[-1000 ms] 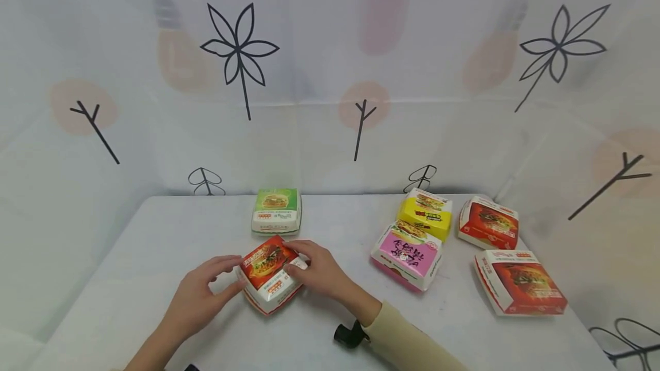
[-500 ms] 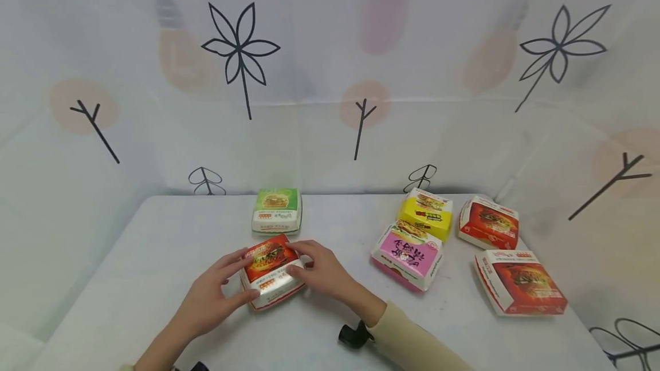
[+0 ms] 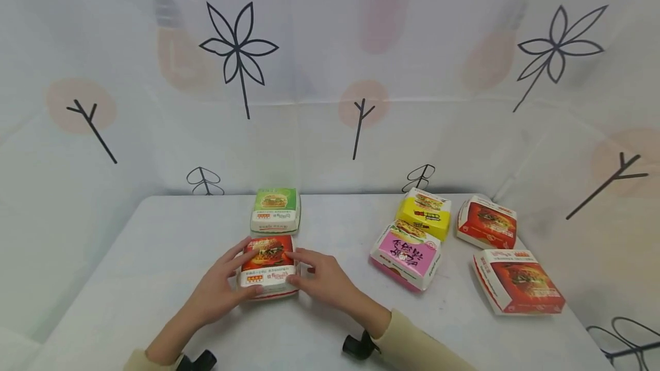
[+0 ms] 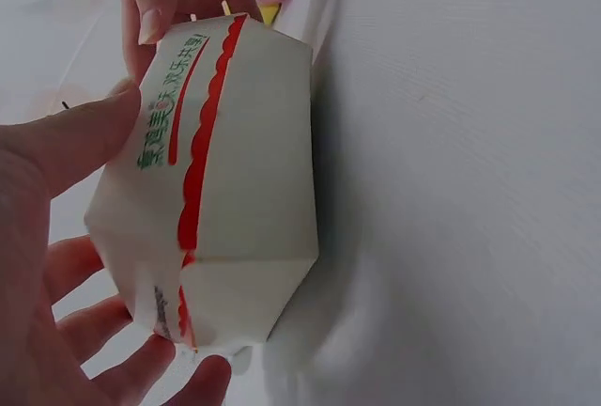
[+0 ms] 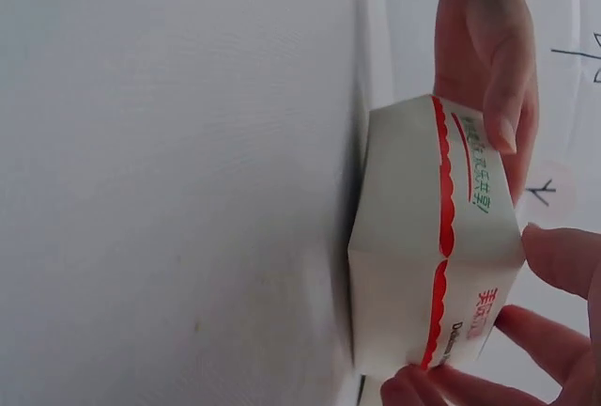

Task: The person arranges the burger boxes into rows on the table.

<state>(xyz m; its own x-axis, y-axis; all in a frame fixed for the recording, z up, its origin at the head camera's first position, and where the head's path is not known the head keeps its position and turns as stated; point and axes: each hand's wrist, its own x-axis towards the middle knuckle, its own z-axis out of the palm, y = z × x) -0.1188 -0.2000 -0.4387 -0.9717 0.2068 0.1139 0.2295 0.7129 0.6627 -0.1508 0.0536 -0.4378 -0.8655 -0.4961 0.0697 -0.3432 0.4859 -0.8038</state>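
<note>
A red and white burger box (image 3: 269, 275) sits on the table between my two hands, squared up just in front of a green and white burger box (image 3: 275, 210). My left hand (image 3: 219, 289) holds its left side, thumb at the near corner and fingers along the top and far side. On the opposite side, my right hand (image 3: 330, 280) grips the box with thumb and fingers. Both wrist views show the box's pale side with a red scalloped band; in the left wrist view the thumb (image 4: 80, 143) touches its upper edge.
To the right stand a yellow box (image 3: 425, 213), a pink box (image 3: 407, 253) touching it, and two red boxes, one farther back (image 3: 487, 222) and one nearer (image 3: 519, 282). White table (image 3: 129, 268) surrounds them, with a patterned cloth (image 3: 319, 44) behind.
The red and white box has turned from a slant to nearly straight, its near end shifting left under the green box. My left hand has moved forward and right onto it.
</note>
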